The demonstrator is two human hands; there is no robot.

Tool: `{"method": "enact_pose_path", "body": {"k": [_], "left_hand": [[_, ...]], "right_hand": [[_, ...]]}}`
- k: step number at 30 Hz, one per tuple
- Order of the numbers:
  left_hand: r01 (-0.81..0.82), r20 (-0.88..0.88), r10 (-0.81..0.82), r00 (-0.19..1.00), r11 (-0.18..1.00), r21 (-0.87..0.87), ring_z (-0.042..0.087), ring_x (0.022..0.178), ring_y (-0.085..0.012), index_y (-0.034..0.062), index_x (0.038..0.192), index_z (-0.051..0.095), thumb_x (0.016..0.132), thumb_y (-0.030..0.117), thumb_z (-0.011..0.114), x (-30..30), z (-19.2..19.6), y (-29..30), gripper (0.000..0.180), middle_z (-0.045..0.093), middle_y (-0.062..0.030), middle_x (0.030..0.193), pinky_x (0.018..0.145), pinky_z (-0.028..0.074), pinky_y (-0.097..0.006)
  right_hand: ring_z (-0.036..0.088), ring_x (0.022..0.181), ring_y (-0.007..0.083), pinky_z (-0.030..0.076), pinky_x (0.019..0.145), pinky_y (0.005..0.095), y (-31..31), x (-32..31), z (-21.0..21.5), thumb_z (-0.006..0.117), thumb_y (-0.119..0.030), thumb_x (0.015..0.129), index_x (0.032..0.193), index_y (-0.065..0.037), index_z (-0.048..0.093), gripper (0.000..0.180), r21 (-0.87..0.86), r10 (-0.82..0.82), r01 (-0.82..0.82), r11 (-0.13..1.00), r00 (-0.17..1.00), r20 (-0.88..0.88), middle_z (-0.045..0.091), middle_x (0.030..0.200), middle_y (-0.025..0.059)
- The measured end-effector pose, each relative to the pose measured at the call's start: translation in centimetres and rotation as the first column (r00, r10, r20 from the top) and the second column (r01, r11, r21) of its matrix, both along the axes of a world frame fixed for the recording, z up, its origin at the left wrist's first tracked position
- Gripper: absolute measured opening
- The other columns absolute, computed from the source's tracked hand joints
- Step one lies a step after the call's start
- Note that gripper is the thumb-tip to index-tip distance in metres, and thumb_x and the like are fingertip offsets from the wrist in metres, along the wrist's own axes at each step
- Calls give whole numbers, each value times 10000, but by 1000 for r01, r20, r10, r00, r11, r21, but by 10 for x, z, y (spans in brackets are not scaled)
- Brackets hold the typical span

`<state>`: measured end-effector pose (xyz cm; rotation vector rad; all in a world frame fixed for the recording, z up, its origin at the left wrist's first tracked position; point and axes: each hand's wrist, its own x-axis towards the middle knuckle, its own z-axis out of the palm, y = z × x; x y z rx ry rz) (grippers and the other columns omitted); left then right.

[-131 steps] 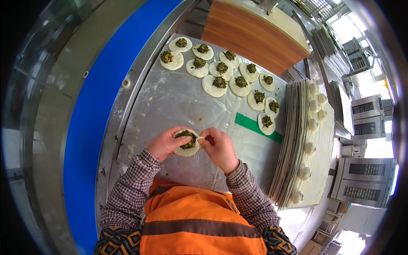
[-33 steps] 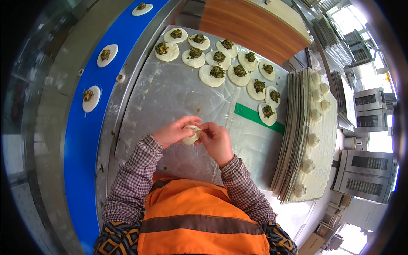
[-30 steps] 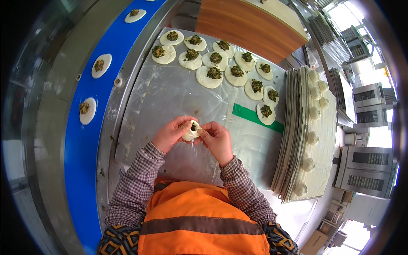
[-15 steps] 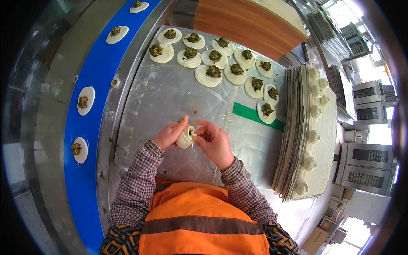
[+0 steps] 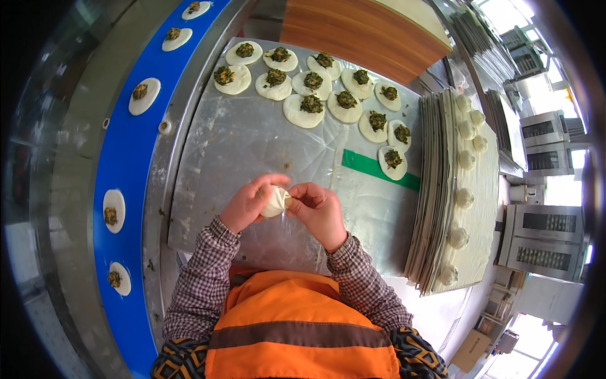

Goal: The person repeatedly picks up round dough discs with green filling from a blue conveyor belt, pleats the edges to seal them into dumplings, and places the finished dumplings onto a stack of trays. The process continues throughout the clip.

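Above the near part of the metal table (image 5: 218, 136), a white dough bun (image 5: 275, 202) is held between both hands. My left hand (image 5: 247, 203) cups its left side, fingers bent around the dough. With thumb and fingertips, my right hand (image 5: 317, 211) pinches the bun's gathered edge on the right. The filling inside is hidden from view now. Farther back on the table lie several flat dough rounds (image 5: 295, 118), each topped with a dark green chopped filling (image 5: 311, 104). The closest round (image 5: 384, 169) rests partly on a green strip (image 5: 363, 165).
On the left a blue conveyor belt (image 5: 120, 170) carries more filled rounds (image 5: 114, 218). To the right stands a stack of trays (image 5: 429, 189) with several shaped buns (image 5: 459, 238) on top. A wood-panelled box (image 5: 353, 38) borders the table's far side.
The bun's opening has been drawn together, and my left thumb has bent down over it. Rounds on the blue belt have moved toward me.
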<state>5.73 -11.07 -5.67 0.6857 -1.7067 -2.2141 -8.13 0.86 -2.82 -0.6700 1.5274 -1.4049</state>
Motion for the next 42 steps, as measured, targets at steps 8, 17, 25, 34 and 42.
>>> {"method": "enact_pose_path", "body": {"k": [8, 17, 25, 34, 42], "left_hand": [[6, -27, -5, 1000, 1000, 21, 542, 686, -61, 66, 1140, 596, 962, 546, 457, 0, 9, 3, 531, 624, -29, 940, 553, 437, -205], [-165, -152, 115, 982, 914, -371, 541, 651, -86, 45, 1043, 594, 980, 530, 428, -5, 17, 12, 517, 618, -18, 809, 516, 426, -215], [-161, 35, 167, 985, 844, 511, 493, 489, -89, 84, 956, 547, 973, 611, 330, -8, 17, 15, 570, 585, -29, 738, 389, 354, -224], [-399, -205, 385, 900, 917, -27, 631, 843, -125, 83, 1044, 599, 979, 568, 371, -31, 1, 14, 540, 640, -56, 960, 571, 531, -265], [-246, -44, 307, 951, 832, 497, 659, 750, -169, 43, 976, 591, 984, 578, 334, -61, -27, -46, 594, 646, -74, 844, 556, 552, -294]], "right_hand": [[636, 656, 191, 493, 587, 282, 4, 1, 9, 693, 20, 774, 956, 2, 639, 190, -134, 12, -106, 985, 824, -567, 669, 814, 102], [664, 682, 210, 528, 621, 289, 7, 2, 13, 703, -5, 792, 970, 8, 631, 193, -162, 26, -199, 967, 704, -710, 671, 828, 120], [649, 739, 310, 529, 623, 371, 0, 5, 31, 686, -55, 795, 1004, -15, 599, 230, -124, 71, -303, 945, 561, -825, 650, 875, 143], [624, 660, 321, 510, 570, 381, -17, -9, 20, 663, -46, 798, 907, -20, 596, 130, -144, 53, -289, 947, 578, -814, 632, 778, 135], [578, 599, 139, 493, 582, 283, -80, -106, -7, 737, -82, 768, 969, 14, 636, 244, -50, -150, 188, 981, 565, -811, 621, 740, 58]]}}
